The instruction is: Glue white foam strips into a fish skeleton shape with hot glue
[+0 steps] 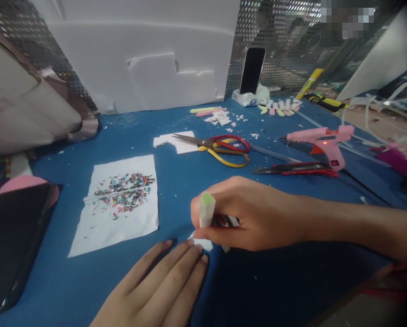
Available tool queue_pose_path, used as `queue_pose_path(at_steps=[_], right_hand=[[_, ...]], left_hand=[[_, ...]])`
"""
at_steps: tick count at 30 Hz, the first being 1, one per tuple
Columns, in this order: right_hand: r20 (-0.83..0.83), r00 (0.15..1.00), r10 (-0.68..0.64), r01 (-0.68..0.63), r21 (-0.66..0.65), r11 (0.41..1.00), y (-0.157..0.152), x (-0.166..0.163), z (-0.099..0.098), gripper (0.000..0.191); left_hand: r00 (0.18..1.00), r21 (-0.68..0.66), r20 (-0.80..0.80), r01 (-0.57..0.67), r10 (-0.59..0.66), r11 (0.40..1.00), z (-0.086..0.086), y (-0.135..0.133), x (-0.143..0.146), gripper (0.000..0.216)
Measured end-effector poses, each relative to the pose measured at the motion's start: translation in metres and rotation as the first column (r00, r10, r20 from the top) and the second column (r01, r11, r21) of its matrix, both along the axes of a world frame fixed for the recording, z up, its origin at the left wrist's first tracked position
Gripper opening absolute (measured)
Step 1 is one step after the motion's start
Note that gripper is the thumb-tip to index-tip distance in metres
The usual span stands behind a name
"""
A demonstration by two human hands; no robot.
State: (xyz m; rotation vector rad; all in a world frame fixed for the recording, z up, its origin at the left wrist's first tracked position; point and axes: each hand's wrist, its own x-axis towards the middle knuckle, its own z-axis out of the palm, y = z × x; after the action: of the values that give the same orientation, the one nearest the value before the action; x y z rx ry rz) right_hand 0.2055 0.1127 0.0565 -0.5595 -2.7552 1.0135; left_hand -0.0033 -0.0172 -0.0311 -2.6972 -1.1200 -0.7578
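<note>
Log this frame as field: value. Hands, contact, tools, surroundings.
left hand: flat, fingertips at a small white piece
right hand: gripping a white stick, green end up
stick's lower end: hidden by the hand
scissors: blades across a white cutout
cutter: beyond the right hand
glue gun: pink, orange light on, beyond the cutter
paper: bears colored flakes and a thin rod
phones: one lying at left, one propped up at back
surface: blue table

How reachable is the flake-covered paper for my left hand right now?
Likely yes: the flake-covered paper lies near the left hand, with only blue tabletop between, though that hand appears to be touching the small white piece.
</note>
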Motion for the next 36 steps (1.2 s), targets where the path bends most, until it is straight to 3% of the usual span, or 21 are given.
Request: queue_pose_path(at_steps=[5, 17, 26, 31, 36], right_hand=[[-0.008, 1.000, -0.008, 0.008, -0.046, 0.999, 0.0018, 0.0007, 0.0012, 0.021], [-0.043, 0.998, 0.054, -0.057, -0.072, 0.996, 0.0015, 0.0014, -0.0027, 0.019], [-0.104, 0.994, -0.030, 0.019, -0.105, 0.994, 0.0074, 0.0027, 0.0019, 0.024], [-0.064, 0.996, 0.059, -0.063, -0.068, 0.996, 0.0027, 0.0019, -0.0010, 0.018], [-0.061, 0.994, 0.089, -0.091, -0.026, 0.996, -0.0001, -0.0001, -0.0023, 0.017]], left_hand=[[0.999, 0.022, -0.031, 0.039, -0.038, 0.999, 0.0000, 0.0018, -0.0020, 0.034], [1.000, -0.049, 0.016, -0.018, 0.019, 0.999, 0.0015, -0.0002, 0.0029, 0.033], [0.997, -0.016, -0.061, 0.037, -0.038, 0.999, 0.0003, 0.0010, -0.0020, 0.034], [1.000, -0.048, -0.004, -0.003, 0.003, 0.999, -0.0002, 0.0002, 0.0006, 0.034], [0.982, 0.004, -0.169, 0.089, -0.087, 0.996, 0.0064, 0.0053, -0.0043, 0.036]])
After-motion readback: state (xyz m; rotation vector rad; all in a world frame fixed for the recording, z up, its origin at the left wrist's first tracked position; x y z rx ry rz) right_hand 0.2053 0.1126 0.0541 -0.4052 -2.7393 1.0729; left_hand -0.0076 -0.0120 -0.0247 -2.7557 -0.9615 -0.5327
